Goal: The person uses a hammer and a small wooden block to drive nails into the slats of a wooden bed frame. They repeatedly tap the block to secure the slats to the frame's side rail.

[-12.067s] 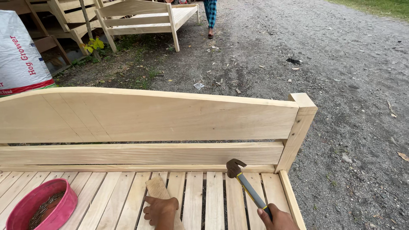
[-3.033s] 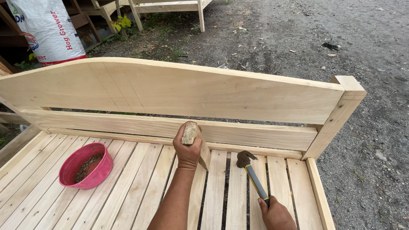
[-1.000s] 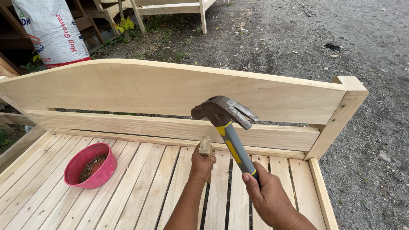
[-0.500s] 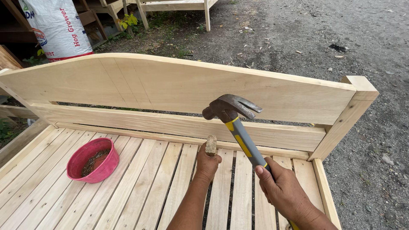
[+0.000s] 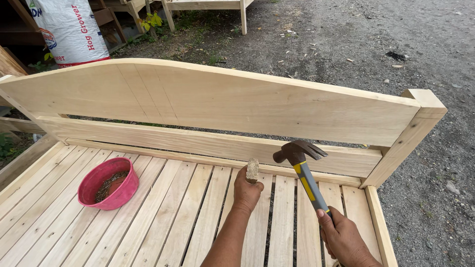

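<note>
We see our left hand [image 5: 246, 190] resting on the pale slatted wooden bed platform [image 5: 163, 217], its fingers closed around a small pale wooden block [image 5: 253, 169] that stands upright on end between two slats, just in front of the lower rail of the unpainted arched wooden headboard [image 5: 213, 99]. The block's top pokes out above the hand, and its lower part is hidden by the fingers, so we cannot tell exactly how it sits in the gap

Our right hand [image 5: 344, 240] is at the bottom edge of the view, fingers wrapped tight around the grey and yellow handle of a claw hammer [image 5: 306, 170]. The hammer is raised off the slats, tilted up and to the left, with its dark steel head hanging just to the right of the block and apart from it, level with the headboard's lower rail

On the slats well to the left of both hands sits a round pink plastic bowl [image 5: 123, 190] holding a heap of what look like dark nails. The square corner post [image 5: 413, 133] of the headboard rises to the right of the hammer. Beyond the headboard lies grey gravel ground [image 5: 346, 44], and at the upper left a white printed feed sack [image 5: 69, 29] stands upright near more bare wooden furniture frames [image 5: 198, 6]
</note>
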`<control>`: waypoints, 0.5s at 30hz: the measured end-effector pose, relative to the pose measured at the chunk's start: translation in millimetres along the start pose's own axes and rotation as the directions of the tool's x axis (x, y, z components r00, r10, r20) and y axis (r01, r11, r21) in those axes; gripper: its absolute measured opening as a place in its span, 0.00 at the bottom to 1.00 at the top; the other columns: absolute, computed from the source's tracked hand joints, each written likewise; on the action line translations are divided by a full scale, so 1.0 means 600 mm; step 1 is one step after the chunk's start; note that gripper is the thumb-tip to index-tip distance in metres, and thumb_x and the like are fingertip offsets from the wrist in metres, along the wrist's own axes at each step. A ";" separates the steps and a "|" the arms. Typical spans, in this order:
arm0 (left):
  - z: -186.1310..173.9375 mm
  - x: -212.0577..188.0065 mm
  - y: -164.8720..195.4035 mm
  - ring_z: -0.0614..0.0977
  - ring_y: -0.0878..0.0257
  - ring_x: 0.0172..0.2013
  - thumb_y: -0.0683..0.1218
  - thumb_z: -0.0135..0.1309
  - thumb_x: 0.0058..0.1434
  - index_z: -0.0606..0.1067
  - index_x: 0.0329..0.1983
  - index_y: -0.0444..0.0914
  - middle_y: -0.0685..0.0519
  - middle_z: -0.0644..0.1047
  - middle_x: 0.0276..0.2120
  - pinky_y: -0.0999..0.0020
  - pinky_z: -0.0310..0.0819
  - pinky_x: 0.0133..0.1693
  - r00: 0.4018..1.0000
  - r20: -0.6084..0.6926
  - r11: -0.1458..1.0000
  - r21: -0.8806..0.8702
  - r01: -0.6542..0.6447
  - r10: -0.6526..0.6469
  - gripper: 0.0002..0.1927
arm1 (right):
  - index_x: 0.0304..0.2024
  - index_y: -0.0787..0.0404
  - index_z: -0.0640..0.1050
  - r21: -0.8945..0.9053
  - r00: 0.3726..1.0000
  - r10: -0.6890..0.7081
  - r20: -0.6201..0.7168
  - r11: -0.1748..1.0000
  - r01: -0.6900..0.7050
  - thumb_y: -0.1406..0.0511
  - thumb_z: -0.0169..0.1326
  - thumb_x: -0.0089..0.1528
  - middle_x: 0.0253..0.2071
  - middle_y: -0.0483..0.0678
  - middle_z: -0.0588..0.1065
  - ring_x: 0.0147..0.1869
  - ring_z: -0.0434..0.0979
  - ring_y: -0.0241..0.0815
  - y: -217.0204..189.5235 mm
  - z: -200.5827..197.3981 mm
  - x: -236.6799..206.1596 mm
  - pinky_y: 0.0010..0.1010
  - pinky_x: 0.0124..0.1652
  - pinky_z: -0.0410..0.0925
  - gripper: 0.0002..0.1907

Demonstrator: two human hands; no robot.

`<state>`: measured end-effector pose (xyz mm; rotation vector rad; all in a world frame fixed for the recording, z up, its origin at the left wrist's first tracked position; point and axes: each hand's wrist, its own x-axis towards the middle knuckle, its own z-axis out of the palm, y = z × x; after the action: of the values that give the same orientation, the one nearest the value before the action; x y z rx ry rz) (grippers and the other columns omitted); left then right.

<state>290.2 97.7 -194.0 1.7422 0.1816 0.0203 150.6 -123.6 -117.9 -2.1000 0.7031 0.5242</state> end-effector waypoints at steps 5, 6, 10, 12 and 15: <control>0.014 -0.007 -0.001 0.81 0.63 0.41 0.37 0.56 0.45 0.73 0.60 0.37 0.52 0.78 0.44 0.69 0.76 0.46 0.987 -0.028 0.985 0.075 -0.157 0.159 0.33 | 0.47 0.58 0.79 -0.150 0.997 0.077 0.014 0.986 -0.074 0.41 0.36 0.68 0.22 0.46 0.70 0.28 0.73 0.37 0.063 0.040 0.075 0.35 0.34 0.73 0.33; 0.012 -0.002 -0.005 0.80 0.61 0.39 0.36 0.56 0.45 0.72 0.61 0.38 0.51 0.78 0.42 0.68 0.76 0.45 0.996 -0.015 0.996 0.036 -0.085 0.086 0.34 | 0.46 0.57 0.80 -0.199 0.998 0.062 0.024 0.978 -0.056 0.39 0.36 0.68 0.23 0.47 0.73 0.30 0.76 0.36 0.076 0.055 0.088 0.34 0.36 0.73 0.34; -0.012 0.030 -0.024 0.79 0.58 0.37 0.35 0.55 0.44 0.74 0.54 0.34 0.49 0.78 0.37 0.66 0.76 0.43 1.000 0.026 0.993 -0.117 0.014 -0.011 0.29 | 0.45 0.56 0.83 -0.273 0.998 0.042 -0.050 0.960 -0.054 0.37 0.36 0.66 0.25 0.49 0.77 0.34 0.80 0.38 0.105 0.115 0.112 0.36 0.41 0.74 0.37; -0.024 0.046 -0.026 0.80 0.58 0.37 0.35 0.55 0.44 0.75 0.50 0.31 0.49 0.79 0.36 0.66 0.76 0.44 0.999 0.032 0.993 -0.117 0.029 -0.026 0.25 | 0.46 0.55 0.83 -0.284 0.994 0.091 -0.052 0.953 -0.102 0.36 0.36 0.67 0.25 0.48 0.76 0.34 0.80 0.39 0.104 0.124 0.105 0.36 0.40 0.75 0.37; -0.036 0.069 -0.011 0.83 0.57 0.38 0.36 0.55 0.44 0.76 0.49 0.32 0.49 0.81 0.37 0.66 0.77 0.46 0.994 0.041 0.994 -0.035 0.102 -0.101 0.24 | 0.45 0.56 0.84 -0.275 0.997 0.058 -0.047 0.959 -0.068 0.36 0.37 0.65 0.25 0.48 0.76 0.35 0.79 0.40 0.106 0.118 0.105 0.34 0.40 0.74 0.38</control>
<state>327.8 125.2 -200.0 1.6934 0.2394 -0.0842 148.7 -115.4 -231.5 -2.3584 0.7564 0.6504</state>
